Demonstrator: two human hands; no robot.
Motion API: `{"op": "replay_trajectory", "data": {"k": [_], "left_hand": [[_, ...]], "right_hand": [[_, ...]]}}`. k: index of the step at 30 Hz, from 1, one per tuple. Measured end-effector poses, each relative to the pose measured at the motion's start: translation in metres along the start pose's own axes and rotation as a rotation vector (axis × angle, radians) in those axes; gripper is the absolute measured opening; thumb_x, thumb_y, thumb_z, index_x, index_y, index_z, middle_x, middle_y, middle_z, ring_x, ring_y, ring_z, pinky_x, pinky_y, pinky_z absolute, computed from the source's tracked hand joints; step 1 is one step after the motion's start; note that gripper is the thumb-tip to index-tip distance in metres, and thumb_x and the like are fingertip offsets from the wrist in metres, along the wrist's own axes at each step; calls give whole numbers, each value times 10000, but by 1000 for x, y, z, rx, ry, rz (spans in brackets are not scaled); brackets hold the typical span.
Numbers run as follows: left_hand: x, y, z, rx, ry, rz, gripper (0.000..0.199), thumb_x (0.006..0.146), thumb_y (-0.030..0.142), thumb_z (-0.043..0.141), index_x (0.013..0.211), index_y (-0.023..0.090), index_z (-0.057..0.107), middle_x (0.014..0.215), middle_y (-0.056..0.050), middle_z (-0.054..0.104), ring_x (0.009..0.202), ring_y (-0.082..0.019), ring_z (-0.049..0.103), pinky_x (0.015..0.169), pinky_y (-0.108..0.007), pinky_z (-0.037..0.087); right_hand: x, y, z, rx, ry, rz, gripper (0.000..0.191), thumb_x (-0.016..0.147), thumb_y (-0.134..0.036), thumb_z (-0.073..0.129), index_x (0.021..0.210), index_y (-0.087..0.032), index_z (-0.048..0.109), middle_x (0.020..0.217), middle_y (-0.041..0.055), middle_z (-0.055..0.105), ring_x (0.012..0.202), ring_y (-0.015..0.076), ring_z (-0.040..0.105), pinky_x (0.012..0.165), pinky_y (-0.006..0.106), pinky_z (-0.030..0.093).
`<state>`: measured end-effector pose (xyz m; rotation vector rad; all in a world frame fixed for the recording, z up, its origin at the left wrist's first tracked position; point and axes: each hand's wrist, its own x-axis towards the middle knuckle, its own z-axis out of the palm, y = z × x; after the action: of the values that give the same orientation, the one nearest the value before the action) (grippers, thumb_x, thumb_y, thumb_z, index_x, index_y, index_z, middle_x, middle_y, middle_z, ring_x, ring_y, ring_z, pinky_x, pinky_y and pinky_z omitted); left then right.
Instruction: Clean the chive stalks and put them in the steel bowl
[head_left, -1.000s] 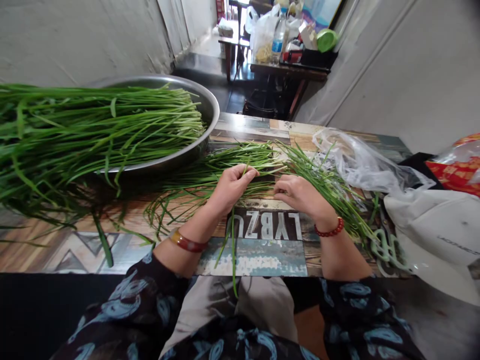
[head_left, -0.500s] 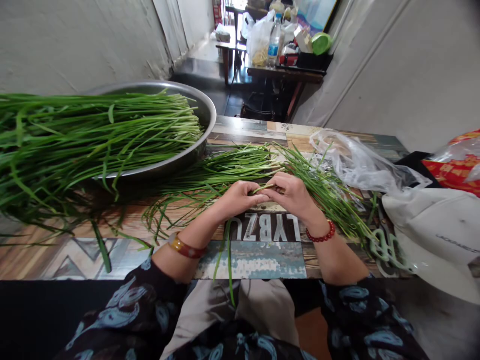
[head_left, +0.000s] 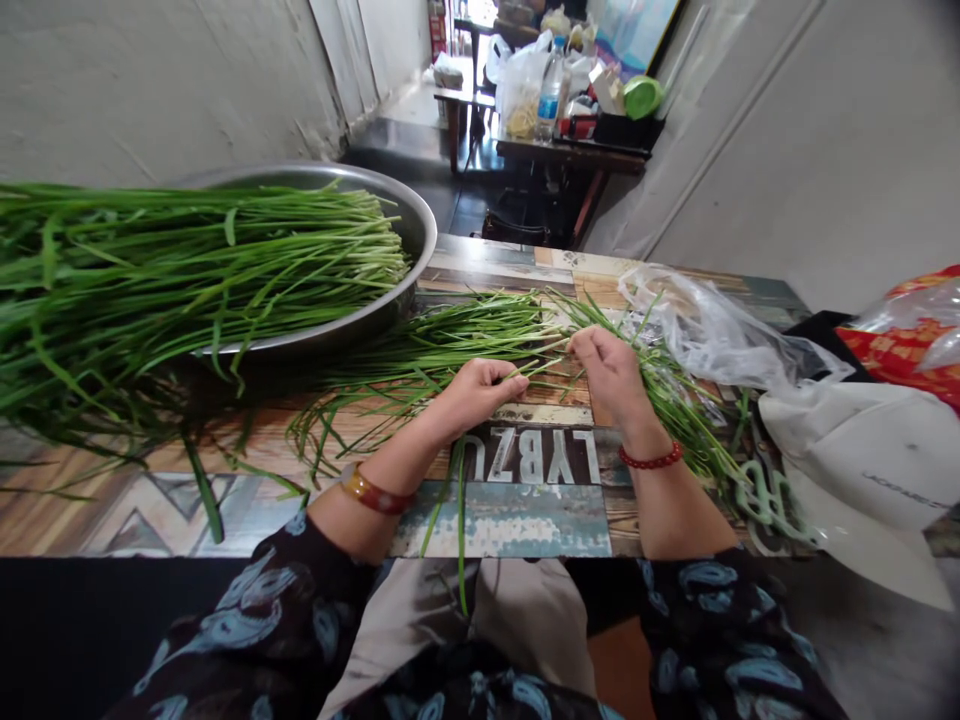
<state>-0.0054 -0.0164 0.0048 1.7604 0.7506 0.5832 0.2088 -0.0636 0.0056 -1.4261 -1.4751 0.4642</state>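
Observation:
My left hand [head_left: 484,392] is closed on a few garlic chives, whose pale stem ends poke out past the thumb. To its right, my right hand [head_left: 606,362] is pinched by the stem ends of the chives on the table; whatever lies between its fingertips is too small to make out. A loose layer of garlic chives [head_left: 465,330] spreads behind the left hand. Another heap of chives [head_left: 686,425] runs beside and behind the right wrist. A large bunch of chives [head_left: 300,255] fills the steel basin [head_left: 424,235] on the left.
Green-handled scissors [head_left: 772,500] and a white cap [head_left: 862,460] lie at the right edge. Behind them are a clear plastic bag [head_left: 712,325] and a red package [head_left: 915,335]. Stray leaves hang over the front edge of the table [head_left: 517,520]. Another table with a bottle [head_left: 551,90] stands farther back.
The hands were together at the stem ends. My right hand has drawn away to the right and slightly up, while my left hand stays nearly in place with the chives.

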Motion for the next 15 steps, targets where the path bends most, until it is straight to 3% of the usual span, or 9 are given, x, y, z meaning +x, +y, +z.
{"op": "replay_trajectory", "data": {"k": [3,6,8,12,15], "left_hand": [[0,1,1,5,0,6,402,842,466,556,657,117,633,558,21,458,553,-83,346,526,-219,260],[0,2,1,-13,1,13,394,844,458,560,652,120,625,561,25,452,545,-79,342,524,-223,253],[0,1,1,-23,-11,11,391,847,454,557,651,122,624,559,28,449,538,-77,339,526,-227,253],[0,0,1,-4,-26,-17,385,850,441,556,646,125,633,534,34,431,521,-74,315,517,-229,234],[-2,2,1,-33,0,-27,390,856,457,552,668,127,643,547,32,446,522,-75,311,508,-229,229]], "right_hand": [[-3,-10,10,-25,-138,-54,206,862,-405,632,814,-209,675,723,-7,626,623,127,505,594,270,394],[-5,-14,19,-37,-148,-127,171,844,-338,651,735,-209,678,748,11,660,674,137,543,627,280,412],[-4,-11,21,46,-75,-71,184,849,-352,648,738,-207,671,734,5,643,682,131,545,638,274,421],[1,2,14,372,184,184,301,831,-504,650,772,-213,604,674,-39,543,575,90,451,544,232,386],[4,9,2,441,252,226,391,843,-582,608,713,-218,552,637,-45,497,539,85,412,506,225,360]]}}
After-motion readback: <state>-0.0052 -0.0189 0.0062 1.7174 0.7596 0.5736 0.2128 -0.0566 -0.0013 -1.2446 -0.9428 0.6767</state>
